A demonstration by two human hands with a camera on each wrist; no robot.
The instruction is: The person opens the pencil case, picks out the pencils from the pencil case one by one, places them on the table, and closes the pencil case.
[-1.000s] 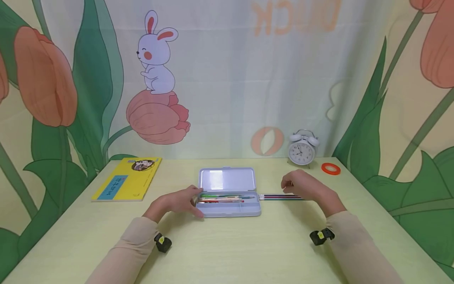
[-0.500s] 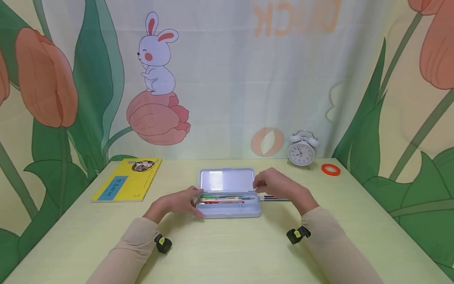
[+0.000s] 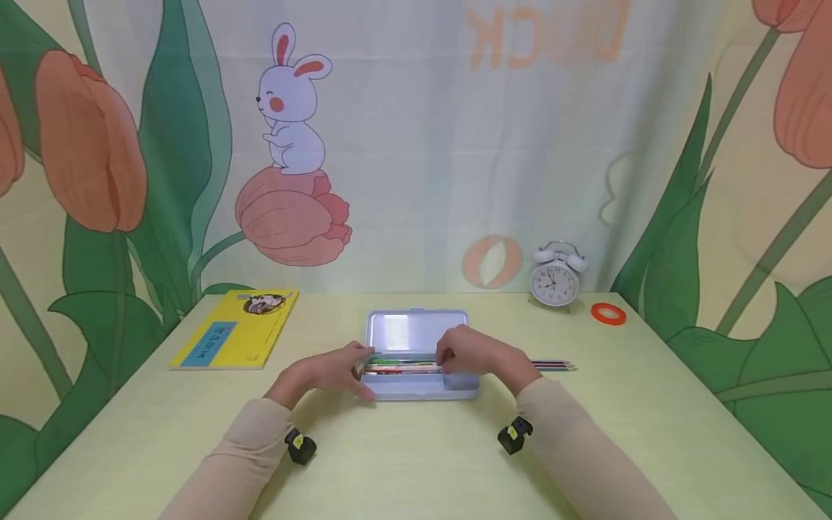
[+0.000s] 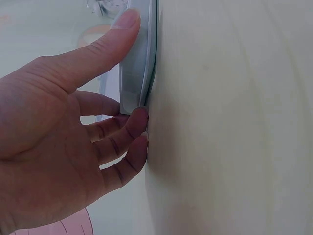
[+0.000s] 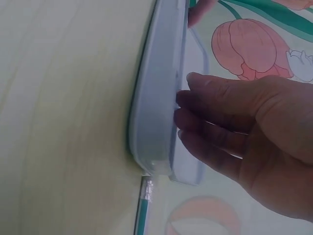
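Observation:
The light-blue pencil case [image 3: 416,395] lies on the table with its lid [image 3: 403,331] folded back. Several pencils [image 3: 399,365] lie in its rear compartment. My left hand [image 3: 331,372] grips the case's left end; in the left wrist view the thumb [image 4: 105,49] lies along its front side and the other fingers curl at the end. Over the case's right half is my right hand [image 3: 481,352], fingertips down at the pencils. The case wall hides those fingertips in the right wrist view, so a pinch cannot be made out. Several more pencils [image 3: 552,365] lie just right of the case.
On the left lies a yellow book [image 3: 237,328]. A white alarm clock [image 3: 555,278] stands at the back right, beside an orange ring-shaped roll [image 3: 608,313]. A printed curtain [image 3: 403,144] hangs behind the table.
My right hand has moved left from above the loose pencils, past the case's right end, and down to the pencils inside. The left hand has kept its hold on the case.

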